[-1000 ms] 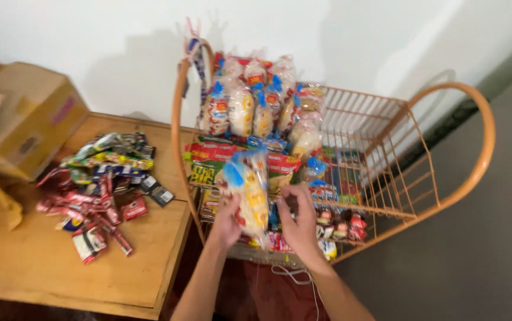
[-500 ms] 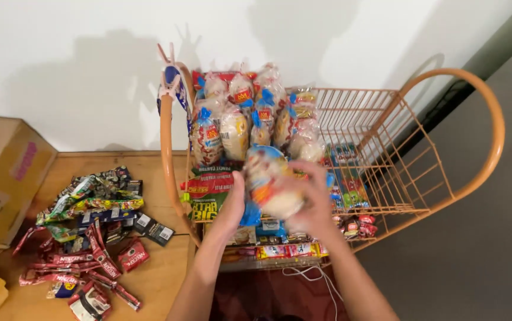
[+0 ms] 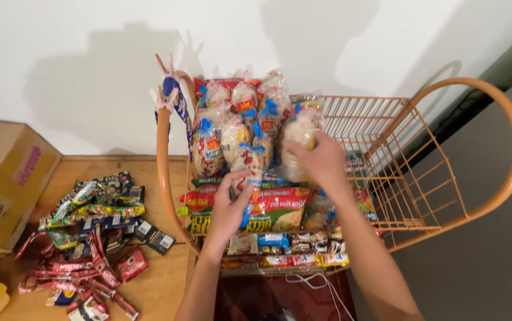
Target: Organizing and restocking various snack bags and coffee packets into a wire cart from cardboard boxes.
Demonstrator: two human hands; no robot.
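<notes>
Your orange wire rack (image 3: 422,178) stands right of the wooden worktop (image 3: 161,285); clear bagged snacks (image 3: 232,137) sit in it behind flat red-green packets (image 3: 279,208), loose sachets (image 3: 89,238) and a cardboard box (image 3: 6,178) lie left.

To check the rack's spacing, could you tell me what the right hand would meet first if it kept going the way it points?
The right hand points up and left, already on a clear snack bag. Beyond it, it would likely meet the row of bags standing in the orange rack; depth is unclear.
</notes>
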